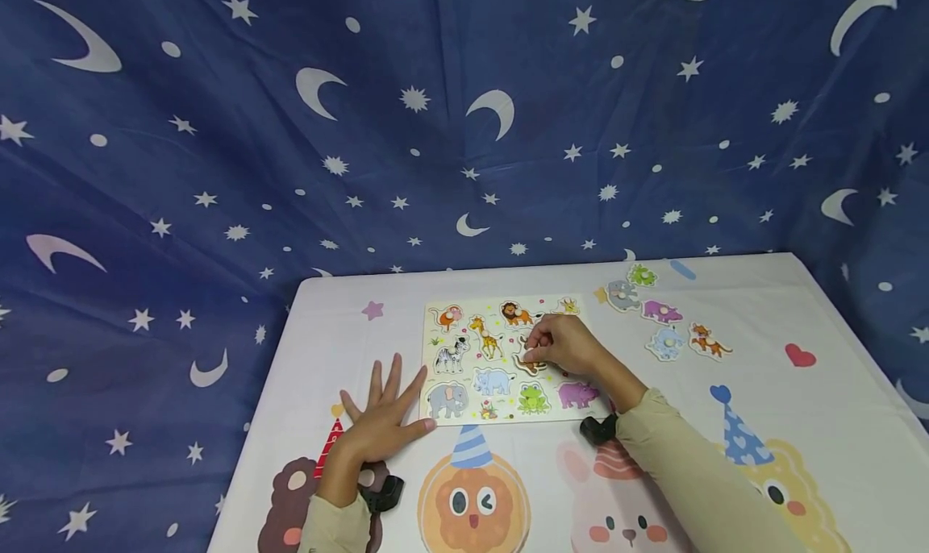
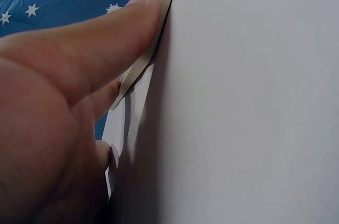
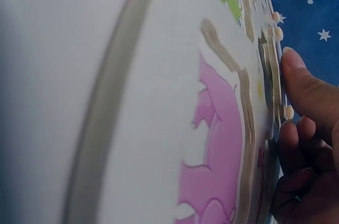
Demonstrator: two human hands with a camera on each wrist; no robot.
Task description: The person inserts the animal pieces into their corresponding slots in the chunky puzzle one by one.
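Note:
A white animal puzzle board [image 1: 482,305] lies on the table. My right hand [image 1: 569,347] pinches a brown animal puzzle piece [image 1: 531,366] over the board's right-middle part; the fingers hide some of it. In the right wrist view, the thumb [image 3: 304,78] and curled fingers come together at the board's surface beside small knobs. My left hand [image 1: 381,424] is spread at the board's left edge, and its thumb [image 2: 122,33] touches that edge in the left wrist view. Knobbed monkey [image 1: 448,318] and lion [image 1: 517,314] pieces sit in the board, near a zebra [image 1: 452,356] and giraffe [image 1: 485,339].
Right of the board lie loose pieces: a frog [image 1: 642,276], grey elephant [image 1: 622,295], purple hippo [image 1: 661,311], blue rhino [image 1: 666,343] and tiger [image 1: 708,341]. Cartoon animals decorate the white tablecloth [image 1: 392,319]. A dark blue star-and-moon curtain [image 1: 406,174] hangs behind the table.

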